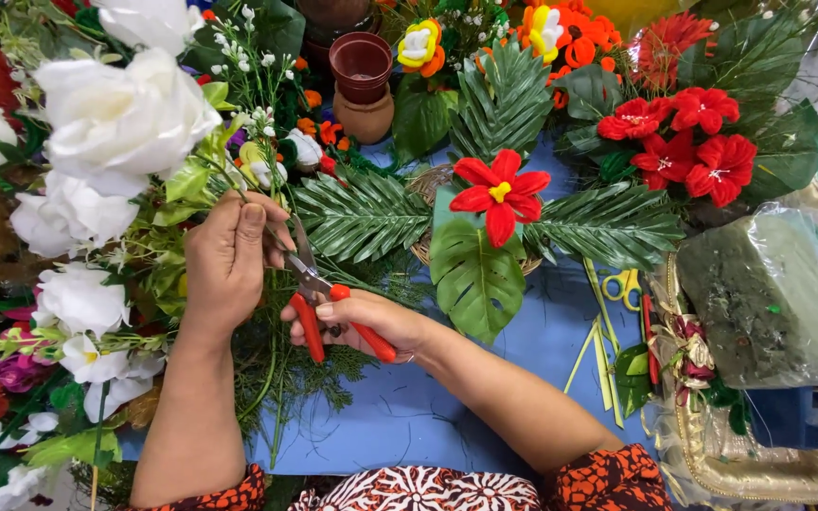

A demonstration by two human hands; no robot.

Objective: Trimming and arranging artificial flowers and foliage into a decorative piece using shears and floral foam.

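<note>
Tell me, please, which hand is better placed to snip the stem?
Probably the right hand: it holds the red-handled cutters, blades at the stem. The left hand pinches that green stem.

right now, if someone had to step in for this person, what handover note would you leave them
Left hand: pinching a thin green stem with small white buds, held up from the flower pile.
Right hand: gripping red-handled cutters, blades at the stem just beside the left fingers.
Nearby: basket arrangement with palm leaves and a red flower on the blue table; yellow scissors and a wrapped green foam block to the right.
Done: basket partly filled.
Left: the stem does not look cut through yet.
</note>
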